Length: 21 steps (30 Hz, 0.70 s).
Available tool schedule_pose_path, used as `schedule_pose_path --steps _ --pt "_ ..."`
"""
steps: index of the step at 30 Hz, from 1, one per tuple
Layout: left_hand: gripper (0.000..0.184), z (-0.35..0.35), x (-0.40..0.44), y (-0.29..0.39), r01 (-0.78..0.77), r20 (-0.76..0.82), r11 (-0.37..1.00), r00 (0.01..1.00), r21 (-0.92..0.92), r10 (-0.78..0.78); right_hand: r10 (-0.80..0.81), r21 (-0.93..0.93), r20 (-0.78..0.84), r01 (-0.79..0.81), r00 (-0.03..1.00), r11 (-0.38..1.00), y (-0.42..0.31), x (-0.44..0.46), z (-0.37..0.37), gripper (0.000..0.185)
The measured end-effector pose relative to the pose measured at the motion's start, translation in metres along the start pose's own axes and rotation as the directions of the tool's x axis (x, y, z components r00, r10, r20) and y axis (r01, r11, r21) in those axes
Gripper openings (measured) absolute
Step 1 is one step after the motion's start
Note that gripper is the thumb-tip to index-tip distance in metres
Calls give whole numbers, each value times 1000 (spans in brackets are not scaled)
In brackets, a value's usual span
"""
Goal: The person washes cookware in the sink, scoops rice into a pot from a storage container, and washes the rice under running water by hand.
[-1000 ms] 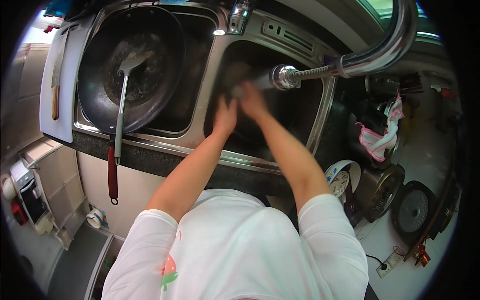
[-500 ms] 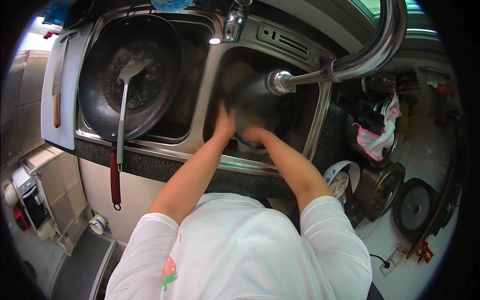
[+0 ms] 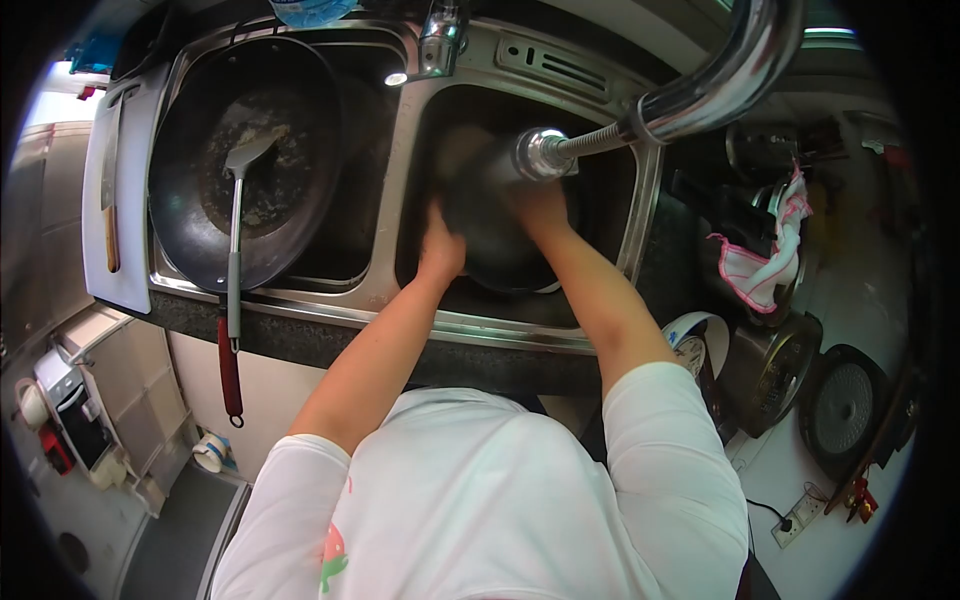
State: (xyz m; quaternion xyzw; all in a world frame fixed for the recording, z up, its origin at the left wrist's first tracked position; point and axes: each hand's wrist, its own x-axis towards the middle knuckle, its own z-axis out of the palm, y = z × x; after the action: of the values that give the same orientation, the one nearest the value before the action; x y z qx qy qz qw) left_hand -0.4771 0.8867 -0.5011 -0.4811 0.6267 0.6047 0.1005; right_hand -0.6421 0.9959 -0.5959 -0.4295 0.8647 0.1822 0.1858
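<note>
A dark round pan (image 3: 490,245) sits in the right sink basin, partly blurred and dim. At its left rim is my left hand (image 3: 441,248), thumb over the near side and fingers running along the outside, closed on the edge. Over the inside of the pan, toward its right, my right hand (image 3: 541,208) is smeared by motion, its fingers partly behind the faucet head (image 3: 542,154). Whether it holds anything cannot be made out. A pale round shape (image 3: 462,150) shows dimly behind the pan.
A large wok (image 3: 185,225) with a spatula (image 3: 237,210) in it rests over the left basin. Further left, a knife (image 3: 110,190) lies on a white cutting board (image 3: 128,280). To the right are a pink-edged cloth (image 3: 765,270), a patterned bowl (image 3: 690,340) and a lidded pot (image 3: 775,375).
My right hand has moved from the pan's near side up and right, toward the faucet head. My left hand stays at the left rim. The whole view has shifted slightly.
</note>
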Motion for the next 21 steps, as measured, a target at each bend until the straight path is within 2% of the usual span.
schedule_pose_path --steps 2,3,4,5,6,7,8,9,10,13,14,15,16,17,18,20,21 --pt "73 11 16 -25 -128 -73 992 989 -15 127 -43 -15 -102 41 994 999 -7 -42 6 29" --pt "73 8 11 -19 -105 -57 994 993 -5 104 -65 -21 -148 62 987 998 -12 -59 8 29" --pt "73 3 4 -8 -83 -44 997 996 2 83 -183 48 103 179 978 983 -20 -62 -3 30" --pt "73 1 0 0 -62 -36 998 997 10 62 -305 143 335 272 892 952 -33 -59 -15 31" --pt "73 2 0 -1 -64 -48 998 997 -4 64 -328 393 324 189 887 900 -44 -54 -13 33" --pt "73 3 0 -2 -65 -61 998 996 -15 64 -349 617 307 94 885 781 -57 -47 -6 36" --pt "73 4 1 -3 -68 -78 997 995 -25 66 -244 604 139 113 960 789 -72 -36 4 36" --pt "73 3 0 -1 -67 -71 998 995 -3 67 -133 588 -38 130 990 798 -87 -24 17 36" --pt "72 1 -3 2 -63 -64 998 996 20 64 -18 574 -214 141 977 806 -95 -14 24 36" --pt "71 6 11 -20 -108 -77 989 990 104 116 -59 368 63 32 996 929 -75 16 -11 37" --pt "71 7 15 -24 -137 -83 982 985 132 149 -21 292 -195 78 981 953 -63 22 -8 34" --pt "71 7 17 -30 -146 -90 975 983 168 163 0 203 -433 97 901 974 -49 21 -3 32" --pt "71 7 17 -29 -156 -96 967 979 200 178 81 286 -560 101 825 953 -36 32 16 31" --pt "71 6 13 -25 -168 -98 958 976 230 195 173 364 -665 113 727 925 -30 25 3 30" --pt "70 5 9 -20 -120 -78 976 988 182 136 -12 23 -67 14 998 1000 -13 10 -11 29" --pt "70 0 0 0 -27 -41 997 999 77 30 67 149 -20 -63 998 987 -5 -9 -7 31" --pt "69 2 4 -5 -69 -60 994 995 88 74 104 212 4 -103 995 972 -3 -19 -4 32"
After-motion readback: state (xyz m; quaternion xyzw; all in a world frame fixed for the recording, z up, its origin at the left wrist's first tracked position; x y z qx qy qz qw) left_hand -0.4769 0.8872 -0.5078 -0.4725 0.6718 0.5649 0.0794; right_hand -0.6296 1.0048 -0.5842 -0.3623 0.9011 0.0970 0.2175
